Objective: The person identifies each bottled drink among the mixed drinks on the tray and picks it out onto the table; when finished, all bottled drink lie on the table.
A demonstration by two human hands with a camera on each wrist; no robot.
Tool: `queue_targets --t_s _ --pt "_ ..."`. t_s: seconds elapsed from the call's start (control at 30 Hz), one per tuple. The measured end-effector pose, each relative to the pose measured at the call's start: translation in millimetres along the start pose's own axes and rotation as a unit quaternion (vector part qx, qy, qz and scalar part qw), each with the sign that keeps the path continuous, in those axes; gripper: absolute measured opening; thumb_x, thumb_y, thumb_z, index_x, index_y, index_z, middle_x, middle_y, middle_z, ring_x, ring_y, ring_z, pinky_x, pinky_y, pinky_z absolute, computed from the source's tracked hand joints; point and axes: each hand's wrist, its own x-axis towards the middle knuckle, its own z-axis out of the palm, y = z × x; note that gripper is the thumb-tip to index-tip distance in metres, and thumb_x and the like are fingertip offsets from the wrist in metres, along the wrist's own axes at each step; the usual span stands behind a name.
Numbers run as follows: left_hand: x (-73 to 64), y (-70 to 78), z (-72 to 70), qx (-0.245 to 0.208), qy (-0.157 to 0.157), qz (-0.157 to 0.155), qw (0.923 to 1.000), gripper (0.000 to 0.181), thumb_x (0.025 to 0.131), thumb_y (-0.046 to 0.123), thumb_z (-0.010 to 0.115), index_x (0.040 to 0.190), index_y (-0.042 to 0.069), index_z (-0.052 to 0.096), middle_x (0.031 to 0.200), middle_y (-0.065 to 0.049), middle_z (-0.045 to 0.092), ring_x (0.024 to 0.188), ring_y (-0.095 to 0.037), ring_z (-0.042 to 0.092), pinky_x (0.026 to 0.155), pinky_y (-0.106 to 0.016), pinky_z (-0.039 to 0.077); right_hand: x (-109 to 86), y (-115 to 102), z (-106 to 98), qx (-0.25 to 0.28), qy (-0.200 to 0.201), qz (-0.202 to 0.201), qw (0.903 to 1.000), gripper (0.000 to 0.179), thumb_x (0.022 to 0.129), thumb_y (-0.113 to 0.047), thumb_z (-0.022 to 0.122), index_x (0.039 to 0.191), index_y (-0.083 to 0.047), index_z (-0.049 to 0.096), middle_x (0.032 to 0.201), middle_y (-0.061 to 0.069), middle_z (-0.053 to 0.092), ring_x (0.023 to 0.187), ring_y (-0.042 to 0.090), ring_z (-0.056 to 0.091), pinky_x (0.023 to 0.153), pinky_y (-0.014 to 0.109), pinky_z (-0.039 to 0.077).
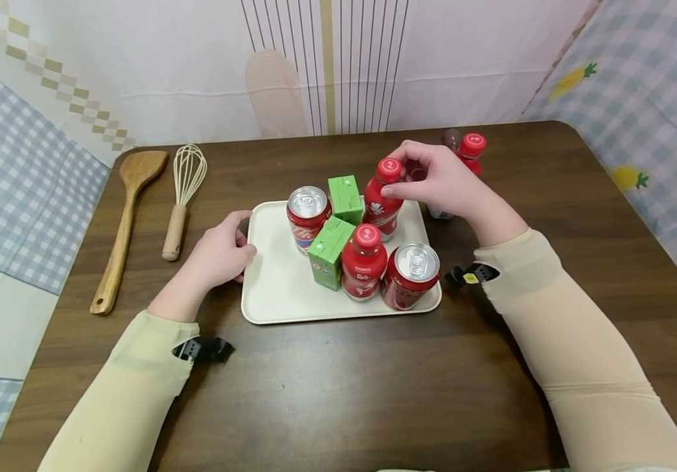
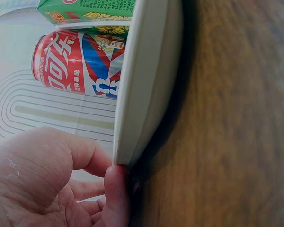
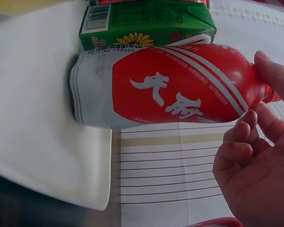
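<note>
A cream tray (image 1: 276, 288) lies on the table, and my left hand (image 1: 220, 252) pinches its left rim between thumb and finger. My right hand (image 1: 441, 180) holds a red bottle (image 1: 381, 204) by the neck, upright over the tray's back right part. In the right wrist view the bottle's (image 3: 156, 87) base is at the tray surface. Also on the tray are a red can (image 1: 307, 213) at the back left, two green drink cartons (image 1: 326, 259), a second red bottle (image 1: 364, 265) and another red can (image 1: 410, 278) at the front right.
Behind my right hand stands another red-capped bottle (image 1: 472, 145), partly hidden, with a dark round object (image 1: 451, 137) beside it. A wooden spatula (image 1: 128, 210) and a whisk (image 1: 180, 203) lie at the left. Patterned cloth (image 1: 196, 72) hangs behind the table.
</note>
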Motion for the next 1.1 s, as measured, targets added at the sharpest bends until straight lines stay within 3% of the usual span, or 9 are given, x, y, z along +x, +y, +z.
queue_targets --t_s 0.17,0.27,0.4,0.5,0.77,1.1 --pt "0.8 -1.2 0.5 -0.001 -0.001 0.0 1.0 0.07 0.096 0.013 0.051 0.161 0.01 0.028 0.104 -0.018 0.056 0.057 -0.023 0.065 0.054 -0.035 0.059 1.1 -1.1 1.5 0.007 0.008 0.021 0.9997 0.028 0.086 -0.013 0.082 0.109 -0.008 0.068 0.09 0.006 0.059 0.081 0.024 0.052 0.066 0.027 0.045" --pt "1.2 -1.1 -0.3 0.002 -0.001 -0.001 1.0 0.07 0.096 0.013 0.051 0.161 0.01 0.027 0.104 -0.018 0.056 0.058 -0.023 0.065 0.054 -0.035 0.059 0.3 -0.2 0.2 0.007 -0.002 0.024 0.9997 0.031 0.087 -0.013 0.081 0.115 -0.01 0.068 0.094 0.006 0.06 0.083 0.024 0.052 0.069 0.026 0.046" --pt "-0.1 0.0 -0.6 0.003 -0.002 -0.002 1.0 0.069 0.097 0.013 0.051 0.161 0.01 0.027 0.104 -0.018 0.056 0.058 -0.023 0.065 0.055 -0.035 0.059 -0.5 3.4 -3.3 0.01 -0.035 0.004 0.9993 0.036 0.092 -0.011 0.074 0.128 -0.012 0.069 0.108 0.003 0.065 0.093 0.023 0.057 0.077 0.025 0.05" --pt "-0.7 0.5 -0.5 0.002 -0.001 -0.001 1.0 0.069 0.097 0.013 0.051 0.161 0.01 0.028 0.104 -0.018 0.056 0.058 -0.022 0.065 0.055 -0.035 0.059 0.0 4.9 -4.2 0.025 -0.044 -0.016 0.9986 0.035 0.093 -0.007 0.071 0.128 -0.01 0.07 0.111 0.004 0.066 0.098 0.023 0.06 0.082 0.024 0.053" --pt "-0.8 1.0 -1.8 0.006 0.001 -0.001 1.0 0.069 0.096 0.013 0.051 0.161 0.009 0.028 0.104 -0.018 0.056 0.057 -0.023 0.065 0.055 -0.035 0.059 -0.4 0.0 -2.9 0.019 -0.017 0.0 0.9997 0.029 0.091 -0.008 0.075 0.119 -0.005 0.069 0.105 0.004 0.067 0.092 0.024 0.06 0.078 0.023 0.052" --pt "-0.7 1.2 -1.5 0.004 -0.003 -0.005 1.0 0.069 0.096 0.013 0.051 0.161 0.009 0.028 0.104 -0.018 0.056 0.058 -0.023 0.065 0.055 -0.035 0.059 -0.3 -1.3 2.6 -0.005 0.015 0.031 0.9994 0.031 0.086 -0.017 0.083 0.108 -0.01 0.062 0.093 0.005 0.063 0.08 0.025 0.053 0.067 0.028 0.045"
